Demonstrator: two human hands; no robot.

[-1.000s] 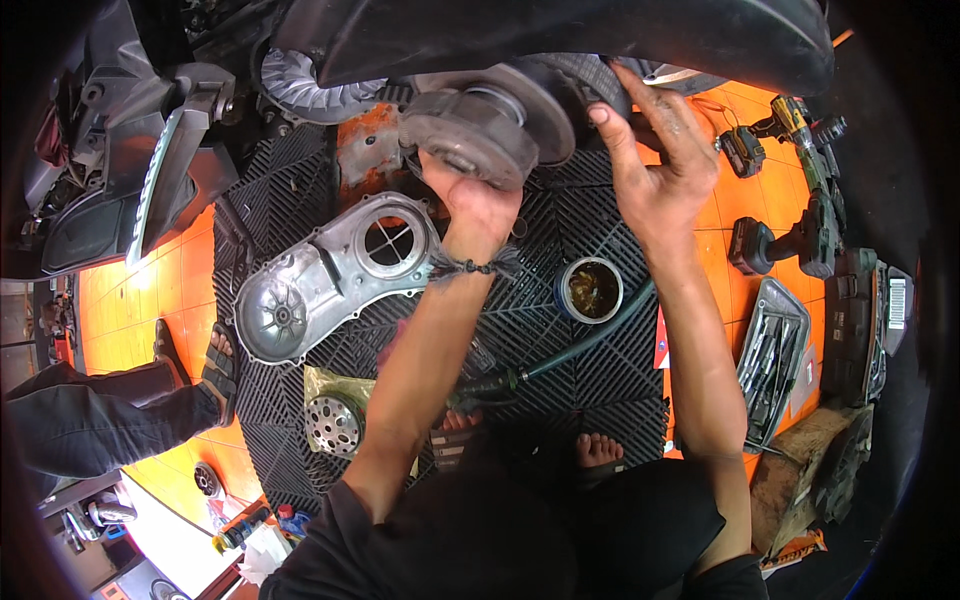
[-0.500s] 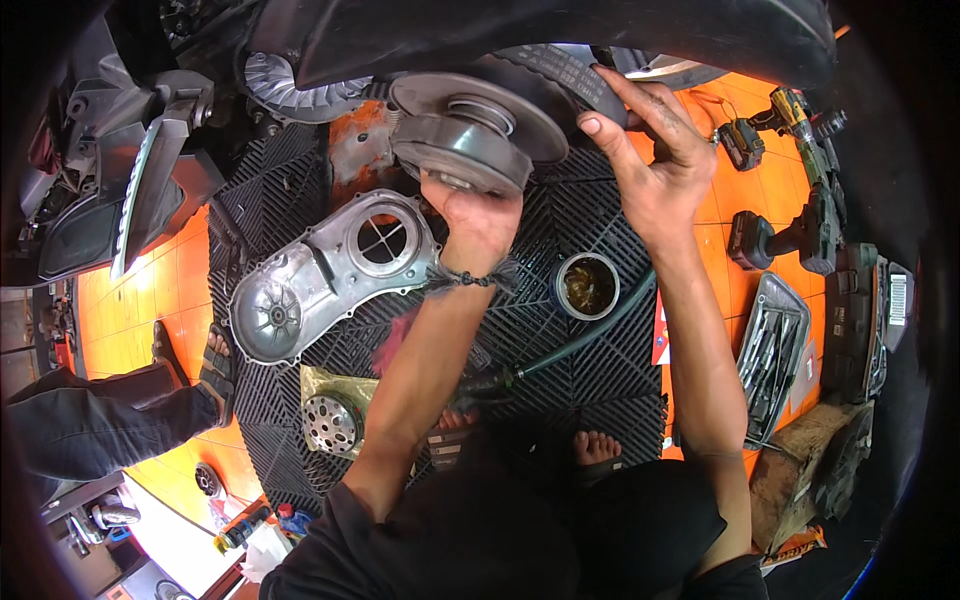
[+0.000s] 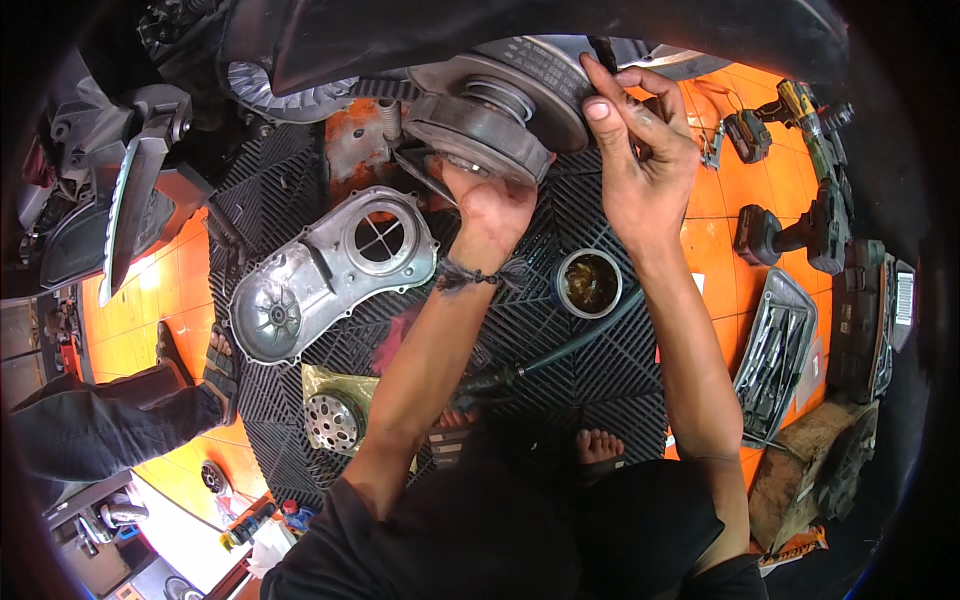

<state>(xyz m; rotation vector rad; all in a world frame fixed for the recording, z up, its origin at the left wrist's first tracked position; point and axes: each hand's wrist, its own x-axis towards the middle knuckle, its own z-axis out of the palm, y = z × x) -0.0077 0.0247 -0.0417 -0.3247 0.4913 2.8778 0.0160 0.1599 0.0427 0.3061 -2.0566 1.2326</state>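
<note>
In my left hand is a scooter's clutch pulley assembly, gripped from below and tilted. Its dark drum faces me, and a spring shows between drum and pulley discs. A black ribbed drive belt with pale printing runs along the upper right of the pulley. My right hand has thumb and fingers closed at the belt's right end, against the pulley rim; the exact contact is partly hidden. The belt's lower-left run passes toward the finned pulley on the engine. Dark bodywork overhangs both hands' work.
A silver engine cover lies on the black ribbed mat, near a tub of brown grease and a hose. Cordless drivers and a tool tray stand right. Another person's leg is at left.
The clutch pulley assembly has shifted right and turned a little. The belt, which stuck out past the pulley on the right, now lies closer along it, with my right fingers curled nearer the rim.
</note>
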